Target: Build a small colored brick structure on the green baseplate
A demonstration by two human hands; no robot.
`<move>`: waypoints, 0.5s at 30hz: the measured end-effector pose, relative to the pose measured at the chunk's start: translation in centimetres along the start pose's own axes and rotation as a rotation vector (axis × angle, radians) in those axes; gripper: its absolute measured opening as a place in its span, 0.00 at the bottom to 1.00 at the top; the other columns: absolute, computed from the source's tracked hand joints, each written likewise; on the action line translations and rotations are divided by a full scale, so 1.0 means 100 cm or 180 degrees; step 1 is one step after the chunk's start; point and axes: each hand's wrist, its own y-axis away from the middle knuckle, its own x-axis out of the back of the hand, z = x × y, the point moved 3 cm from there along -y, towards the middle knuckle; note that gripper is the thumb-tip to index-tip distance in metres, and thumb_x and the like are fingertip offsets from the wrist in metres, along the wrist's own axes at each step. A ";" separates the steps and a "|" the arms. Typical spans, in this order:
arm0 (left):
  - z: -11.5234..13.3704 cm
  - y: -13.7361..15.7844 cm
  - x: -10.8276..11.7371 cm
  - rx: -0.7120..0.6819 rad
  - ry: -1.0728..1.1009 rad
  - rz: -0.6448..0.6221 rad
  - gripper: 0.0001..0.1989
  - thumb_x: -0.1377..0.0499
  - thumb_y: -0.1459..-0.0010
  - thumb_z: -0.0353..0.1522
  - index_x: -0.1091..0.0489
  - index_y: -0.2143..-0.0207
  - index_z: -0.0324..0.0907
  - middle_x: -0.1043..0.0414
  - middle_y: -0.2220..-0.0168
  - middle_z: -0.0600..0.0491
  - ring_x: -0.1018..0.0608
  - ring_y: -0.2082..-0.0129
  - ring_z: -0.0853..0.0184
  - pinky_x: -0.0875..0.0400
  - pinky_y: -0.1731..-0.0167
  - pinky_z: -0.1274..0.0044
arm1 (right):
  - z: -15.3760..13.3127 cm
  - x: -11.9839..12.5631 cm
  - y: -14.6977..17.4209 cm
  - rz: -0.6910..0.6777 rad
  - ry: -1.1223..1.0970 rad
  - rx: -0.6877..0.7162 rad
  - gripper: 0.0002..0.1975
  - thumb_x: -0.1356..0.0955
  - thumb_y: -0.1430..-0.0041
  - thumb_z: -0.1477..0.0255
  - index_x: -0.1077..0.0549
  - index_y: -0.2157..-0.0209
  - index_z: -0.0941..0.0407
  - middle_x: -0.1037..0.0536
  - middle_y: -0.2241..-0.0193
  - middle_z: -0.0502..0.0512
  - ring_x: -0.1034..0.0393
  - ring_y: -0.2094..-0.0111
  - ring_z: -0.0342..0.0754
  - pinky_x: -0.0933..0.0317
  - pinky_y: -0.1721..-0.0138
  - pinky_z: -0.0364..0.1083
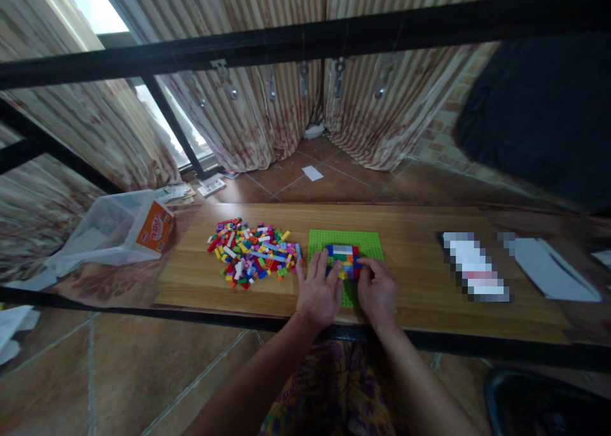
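A light green studded baseplate (pixel 372 237) lies on the wooden board. On it stands a low rectangular build of toy building bricks (pixel 342 258), with red, blue, white, green and yellow pieces. My left hand (pixel 319 295) lies palm down over the build's left side, fingers spread, the fingertips touching its bricks. At the right side my right hand (pixel 378 291) is curled, its thumb and forefinger closed against the end bricks. The fingers partly hide the build's lower edge. Left of the baseplate is a loose heap of multicoloured toy bricks (pixel 255 253).
A clear plastic box (pixel 112 232) with an orange label lies at the left. On the right are a blurred-out phone-like object (pixel 475 267) and a white item (pixel 554 270). A black metal bar (pixel 267 48) crosses above the board (pixel 415 223); curtains hang behind.
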 end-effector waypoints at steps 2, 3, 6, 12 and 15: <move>-0.001 0.001 0.001 0.0004 0.0021 0.0022 0.19 0.46 0.39 0.35 0.34 0.45 0.48 0.41 0.37 0.43 0.39 0.39 0.51 0.52 0.42 0.47 | 0.000 0.000 0.000 0.0010 -0.0014 -0.0009 0.14 0.41 0.42 0.73 0.25 0.66 0.56 0.22 0.67 0.58 0.29 0.65 0.49 0.36 0.60 0.49; -0.002 0.001 0.002 0.0011 0.0044 0.0051 0.19 0.46 0.39 0.35 0.35 0.45 0.48 0.41 0.38 0.43 0.38 0.39 0.51 0.51 0.42 0.48 | 0.001 0.000 0.000 0.0022 -0.0014 -0.0014 0.14 0.41 0.42 0.73 0.25 0.66 0.56 0.22 0.67 0.58 0.29 0.65 0.50 0.36 0.60 0.49; -0.005 0.000 0.004 0.0092 0.0152 0.0174 0.21 0.46 0.39 0.35 0.37 0.43 0.47 0.40 0.39 0.43 0.37 0.40 0.53 0.47 0.42 0.52 | 0.000 0.000 0.000 0.0049 -0.0011 -0.0017 0.14 0.41 0.42 0.73 0.25 0.66 0.56 0.22 0.67 0.58 0.29 0.65 0.49 0.36 0.60 0.49; -0.004 -0.002 0.002 0.0165 0.0122 0.0058 0.24 0.47 0.39 0.37 0.40 0.40 0.46 0.42 0.38 0.41 0.38 0.40 0.51 0.46 0.43 0.51 | 0.000 0.001 0.000 0.0020 -0.0062 -0.0056 0.14 0.41 0.41 0.73 0.25 0.65 0.57 0.22 0.66 0.59 0.28 0.64 0.50 0.36 0.60 0.49; -0.002 -0.002 0.001 0.0112 0.0056 -0.0077 0.24 0.46 0.39 0.38 0.40 0.40 0.48 0.43 0.37 0.42 0.38 0.40 0.50 0.47 0.43 0.49 | 0.000 0.001 0.000 0.0040 -0.0062 -0.0121 0.13 0.41 0.40 0.72 0.25 0.64 0.57 0.22 0.65 0.60 0.28 0.63 0.51 0.36 0.58 0.50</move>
